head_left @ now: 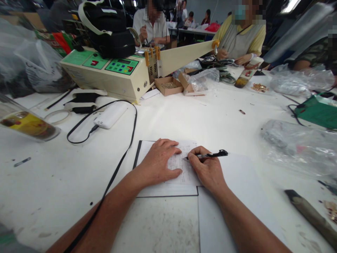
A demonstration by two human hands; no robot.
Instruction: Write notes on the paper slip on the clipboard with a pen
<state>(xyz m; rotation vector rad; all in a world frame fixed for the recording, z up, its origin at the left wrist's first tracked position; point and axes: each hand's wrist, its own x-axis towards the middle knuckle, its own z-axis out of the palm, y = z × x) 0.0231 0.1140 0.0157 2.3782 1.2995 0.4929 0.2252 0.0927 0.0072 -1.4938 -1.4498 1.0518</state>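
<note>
The notebook lies flat on the white bench, toward the side nearest the person and well in from the left and right edges. Its pages are white, framed by a thin black border along the bottom, with a broader dark strip at the upper left. A smaller sheet on top carries rows of fine handwriting; whether it is loose or bound in cannot be told. The left hand rests over it with thumb and fingers spread. The right hand pinches a black-clipped pen, its tip at the writing.

The script is too small to read. The hands cover part of the sheet and the notebook's right side, and the right forearm hides some of the plain paper beside it. The bench's near edge falls outside the view. Toward the bench's left edge a clear tumbler is cut off, as is a green box toward the right.
</note>
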